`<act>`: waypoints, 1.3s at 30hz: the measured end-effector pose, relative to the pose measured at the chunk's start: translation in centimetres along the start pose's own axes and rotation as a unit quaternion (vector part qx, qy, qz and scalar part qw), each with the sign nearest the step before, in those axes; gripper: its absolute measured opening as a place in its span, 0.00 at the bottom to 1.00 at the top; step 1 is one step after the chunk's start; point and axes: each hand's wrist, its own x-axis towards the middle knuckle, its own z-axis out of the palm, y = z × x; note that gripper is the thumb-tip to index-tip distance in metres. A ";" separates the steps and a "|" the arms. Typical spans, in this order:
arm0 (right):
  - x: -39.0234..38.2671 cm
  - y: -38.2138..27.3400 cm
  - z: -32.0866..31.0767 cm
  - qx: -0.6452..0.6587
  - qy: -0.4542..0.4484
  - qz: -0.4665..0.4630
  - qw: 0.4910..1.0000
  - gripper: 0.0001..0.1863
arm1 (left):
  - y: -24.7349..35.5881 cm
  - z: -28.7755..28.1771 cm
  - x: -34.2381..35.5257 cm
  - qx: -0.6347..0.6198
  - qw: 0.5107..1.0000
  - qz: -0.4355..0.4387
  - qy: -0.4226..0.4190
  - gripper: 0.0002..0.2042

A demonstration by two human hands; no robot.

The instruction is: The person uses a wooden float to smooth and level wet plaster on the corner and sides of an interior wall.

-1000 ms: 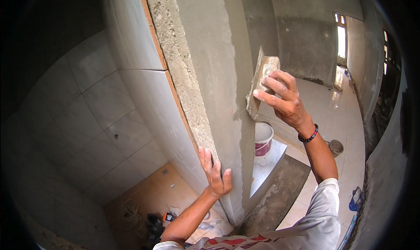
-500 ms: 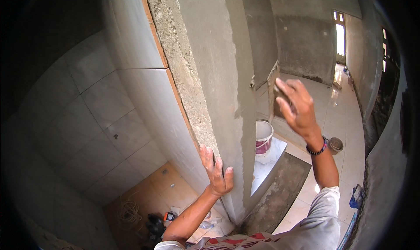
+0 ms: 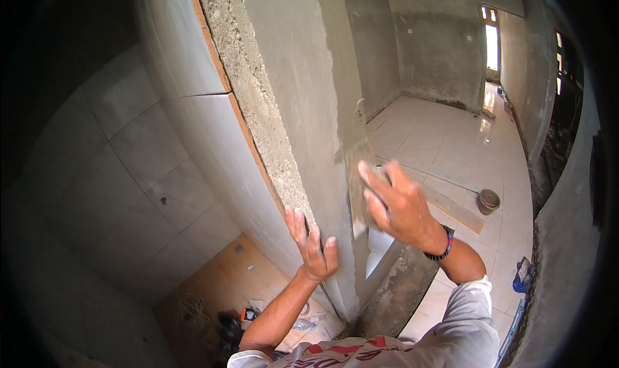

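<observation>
A grey plastered wall end (image 3: pixel 293 65) rises in front of me, with a rough mortar strip (image 3: pixel 248 78) along its left side. My right hand (image 3: pixel 403 207) grips a flat plastering trowel (image 3: pixel 356 197), its blade against the plaster's right-hand edge; the fingers cover the handle and are slightly blurred. Lower down, my left hand (image 3: pixel 313 252) rests on the wall's left edge with fingers spread, holding nothing. Large pale tiles (image 3: pixel 206 129) face the wall to the left, with an orange-brown edge showing beside the mortar strip.
A small bucket (image 3: pixel 488 201) and a wooden plank (image 3: pixel 454 210) are on the tiled floor at right. Blue plastic (image 3: pixel 522 276) lies by the right wall. Coiled cord (image 3: pixel 191 311) and a clear bottle (image 3: pixel 303 323) lie on the floor at lower left.
My right hand has brought the trowel down and left, from beside the wall onto its plastered edge. My left hand stays at the wall's left edge. The white bucket is now hidden.
</observation>
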 end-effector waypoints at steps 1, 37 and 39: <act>-1.1 0.0 0.2 0.013 -0.002 -0.021 1.000 0.28 | -0.2 0.0 0.0 0.003 1.000 0.003 0.001 0.32; -6.3 1.5 3.2 0.022 -0.016 -0.011 1.000 0.32 | 0.0 -0.1 0.1 0.013 1.000 -0.004 -0.005 0.32; -6.7 1.4 2.1 0.033 -0.002 -0.003 0.999 0.31 | -0.4 0.0 0.1 0.016 1.000 -0.002 -0.002 0.32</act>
